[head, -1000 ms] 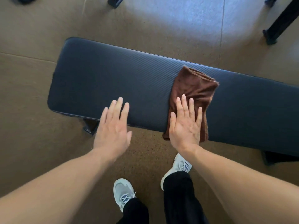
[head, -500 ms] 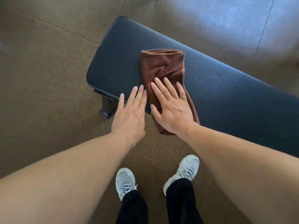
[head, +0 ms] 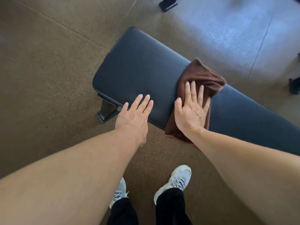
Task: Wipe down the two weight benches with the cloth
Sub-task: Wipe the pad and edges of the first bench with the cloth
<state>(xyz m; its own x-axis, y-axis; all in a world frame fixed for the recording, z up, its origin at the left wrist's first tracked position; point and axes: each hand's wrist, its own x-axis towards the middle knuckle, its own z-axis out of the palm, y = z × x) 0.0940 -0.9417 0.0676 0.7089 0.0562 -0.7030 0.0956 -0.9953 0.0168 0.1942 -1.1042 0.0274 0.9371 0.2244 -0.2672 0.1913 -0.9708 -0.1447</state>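
Floor (head: 48, 70): brown speckled mat, seams running diagonally. Bench leg (head: 107, 110) visible under the near left end of the counter (head: 138, 70), a dark ribbed weight-bench pad running from 10 o'clock to 4 o'clock across the view.

Left hand (head: 134, 117): flat, palm down, fingers (head: 144, 102) straight and close together, resting on the counter's near edge; nothing held. Half a second ago it lay right against the right hand; a clear strip of pad now separates them.

Cloth (head: 203, 77): brown, folded, draped across the counter, its near end hanging off the near edge. It sits further from the left end than half a second ago, toward 3 o'clock.

Right hand (head: 190, 114): flat on the cloth, fingers (head: 193, 91) spread apart, pressing rather than gripping.

Shoes (head: 175, 181) at 6 o'clock, on the floor.
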